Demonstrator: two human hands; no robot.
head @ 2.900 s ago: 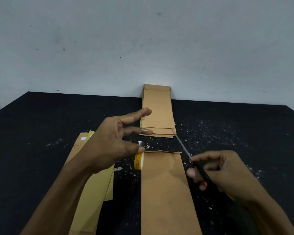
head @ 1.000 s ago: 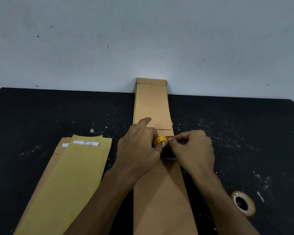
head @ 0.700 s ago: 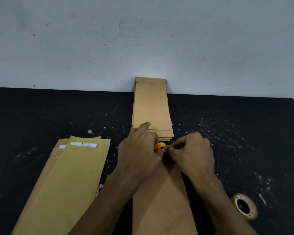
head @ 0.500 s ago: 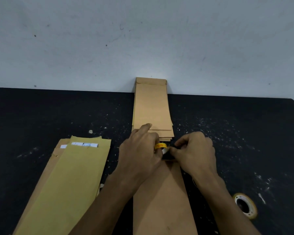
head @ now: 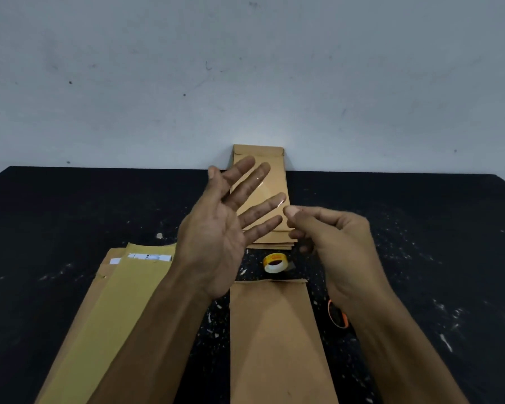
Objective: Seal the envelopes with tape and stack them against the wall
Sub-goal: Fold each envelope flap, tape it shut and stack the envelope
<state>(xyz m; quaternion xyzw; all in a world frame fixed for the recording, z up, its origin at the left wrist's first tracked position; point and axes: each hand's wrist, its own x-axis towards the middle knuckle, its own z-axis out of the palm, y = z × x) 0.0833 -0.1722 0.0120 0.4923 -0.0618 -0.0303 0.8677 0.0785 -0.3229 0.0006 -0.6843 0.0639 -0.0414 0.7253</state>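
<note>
I see the left hand raised, palm up, fingers spread, clear tape strip stuck across them. Right hand loosely curled, thumb and forefinger at the strip's end; grasp unclear. Small yellow-cored tape roll sits mid-worktop beyond the brown paper envelope.

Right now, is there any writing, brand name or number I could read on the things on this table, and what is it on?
Nothing can be read here.
Tape roll: red marks on its yellow core, too blurred to read.
Yellow envelopes on the left: white strips near the top edge with dark specks, too small to read.
Brown envelope in front and the stack by the wall: no print shows.
</note>
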